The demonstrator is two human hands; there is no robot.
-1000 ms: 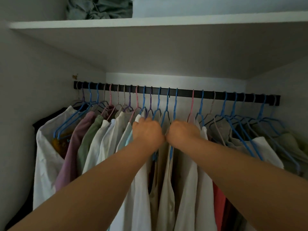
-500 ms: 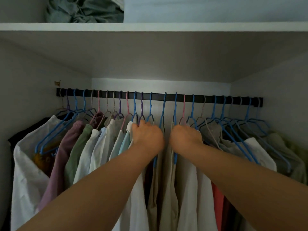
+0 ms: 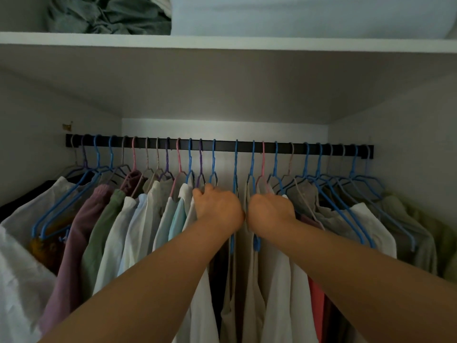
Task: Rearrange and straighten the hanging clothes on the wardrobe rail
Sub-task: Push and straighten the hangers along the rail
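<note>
A black rail [image 3: 222, 145] runs across the wardrobe with several blue, pink and purple hangers hooked on it. Pale shirts, a mauve garment [image 3: 74, 233] and a green one [image 3: 99, 233] hang on the left; beige and white tops [image 3: 366, 219] on the right. My left hand [image 3: 217, 206] grips the shoulders of hangers just left of the middle, fingers curled over them. My right hand [image 3: 270, 210] grips the hangers just right of it. A blue hanger [image 3: 235, 169] hangs in the narrow gap between my hands. A cream garment [image 3: 247, 293] hangs below the gap.
A white shelf [image 3: 222, 43] sits above the rail with crumpled grey-green cloth [image 3: 106, 16] and folded white bedding [image 3: 296, 16] on it. Wardrobe side walls close in at left and right. A red garment [image 3: 316, 305] hangs under my right forearm.
My hands have drawn slightly apart, spreading the hangers at the rail's middle so a small gap shows. The view has tilted up a little.
</note>
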